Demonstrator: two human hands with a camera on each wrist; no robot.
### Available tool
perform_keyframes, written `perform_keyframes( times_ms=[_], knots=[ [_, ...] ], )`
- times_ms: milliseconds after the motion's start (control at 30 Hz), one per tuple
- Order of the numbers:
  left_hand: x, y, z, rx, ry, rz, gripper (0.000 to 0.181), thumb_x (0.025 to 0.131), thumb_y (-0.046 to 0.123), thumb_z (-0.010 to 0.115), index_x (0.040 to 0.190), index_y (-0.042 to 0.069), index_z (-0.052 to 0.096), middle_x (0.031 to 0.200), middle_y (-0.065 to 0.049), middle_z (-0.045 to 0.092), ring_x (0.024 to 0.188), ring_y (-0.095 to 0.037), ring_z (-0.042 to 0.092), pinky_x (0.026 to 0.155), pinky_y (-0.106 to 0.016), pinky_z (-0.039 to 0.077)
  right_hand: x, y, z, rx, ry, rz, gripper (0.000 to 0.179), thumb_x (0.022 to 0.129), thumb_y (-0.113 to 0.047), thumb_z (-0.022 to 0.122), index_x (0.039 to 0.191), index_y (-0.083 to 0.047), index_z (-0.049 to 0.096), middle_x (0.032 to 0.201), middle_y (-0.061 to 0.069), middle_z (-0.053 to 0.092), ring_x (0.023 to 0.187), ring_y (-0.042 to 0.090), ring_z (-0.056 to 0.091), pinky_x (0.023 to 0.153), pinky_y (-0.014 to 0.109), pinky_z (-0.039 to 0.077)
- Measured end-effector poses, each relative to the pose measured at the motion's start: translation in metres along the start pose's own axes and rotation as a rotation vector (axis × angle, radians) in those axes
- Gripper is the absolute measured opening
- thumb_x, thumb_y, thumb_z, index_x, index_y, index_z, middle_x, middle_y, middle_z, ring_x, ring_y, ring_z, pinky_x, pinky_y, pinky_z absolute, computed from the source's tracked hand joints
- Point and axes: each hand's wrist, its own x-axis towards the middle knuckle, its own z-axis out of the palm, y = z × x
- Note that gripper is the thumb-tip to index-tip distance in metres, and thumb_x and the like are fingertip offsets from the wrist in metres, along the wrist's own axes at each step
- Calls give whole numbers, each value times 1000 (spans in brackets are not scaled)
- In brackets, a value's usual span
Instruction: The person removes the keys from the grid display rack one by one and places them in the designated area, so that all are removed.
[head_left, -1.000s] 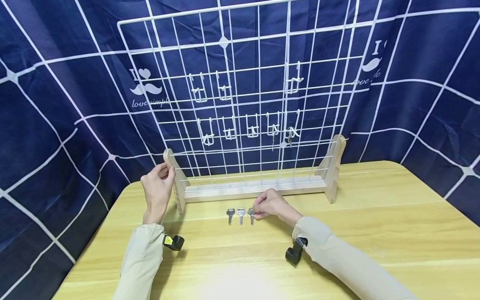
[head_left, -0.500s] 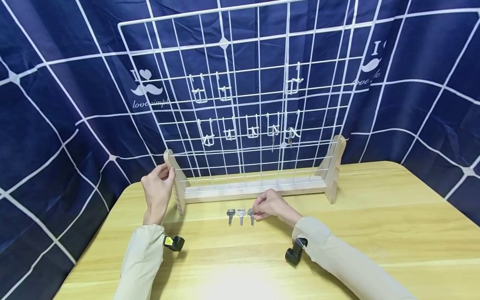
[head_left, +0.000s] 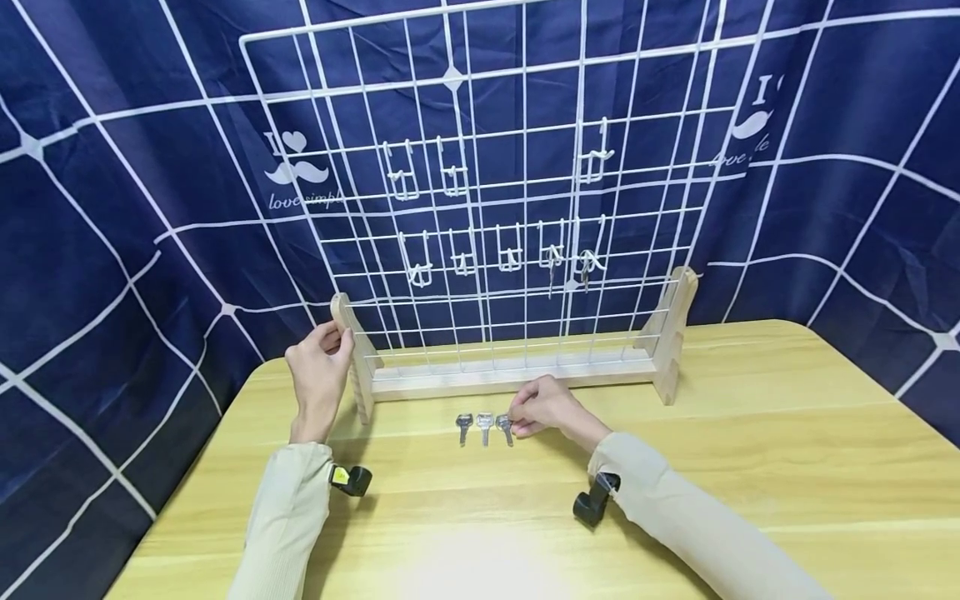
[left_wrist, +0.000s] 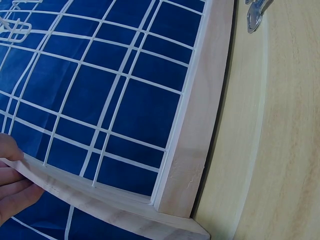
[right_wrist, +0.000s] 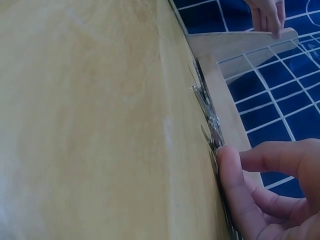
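Observation:
My left hand (head_left: 318,379) pinches the upper part of the left wooden upright (left_wrist: 95,200) of a stand that bears a white wire grid (head_left: 525,171). Three metal keys lie in a row on the table before the stand: a left key (head_left: 463,430), a middle key (head_left: 485,428) and a right key (head_left: 506,430). The thumb and index finger of my right hand (head_left: 551,406) pinch the head of the right key, whose shaft slants a little to the right. In the right wrist view the fingertips (right_wrist: 230,156) are low at the table surface, beside the overlapping keys.
White wire hooks (head_left: 511,258) hang on the grid in two rows. Two hooks at the right of the lower row bear keys (head_left: 586,271). The stand's right upright (head_left: 673,337) and base bar (head_left: 480,385) rest on the wooden table (head_left: 750,433). Behind hangs a dark blue curtain.
The right key has turned slightly in the right hand's fingers, its shaft now slanting to the right. The left hand keeps its hold. The whole view has shifted slightly.

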Motion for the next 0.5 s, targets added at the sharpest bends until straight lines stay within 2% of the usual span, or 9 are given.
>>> perform_keyframes(
  times_ms=[267, 500],
  knots=[
    [1, 2, 0, -7, 0, -3, 18, 94, -11, 68, 106, -22, 74, 94, -37, 74, 85, -53, 77, 71, 3, 40, -1, -2, 1, -18, -25, 0, 13, 92, 14, 72, 105, 13, 70, 84, 20, 74, 60, 15, 68, 63, 29, 64],
    [2, 3, 0, 8, -1, -4, 19, 94, -9, 68, 107, -22, 74, 95, -36, 74, 86, -53, 77, 71, 3, 40, -2, -4, 2, -25, -24, 14, 11, 93, 14, 70, 104, 14, 70, 83, 21, 74, 60, 15, 69, 65, 29, 64]
  ],
)
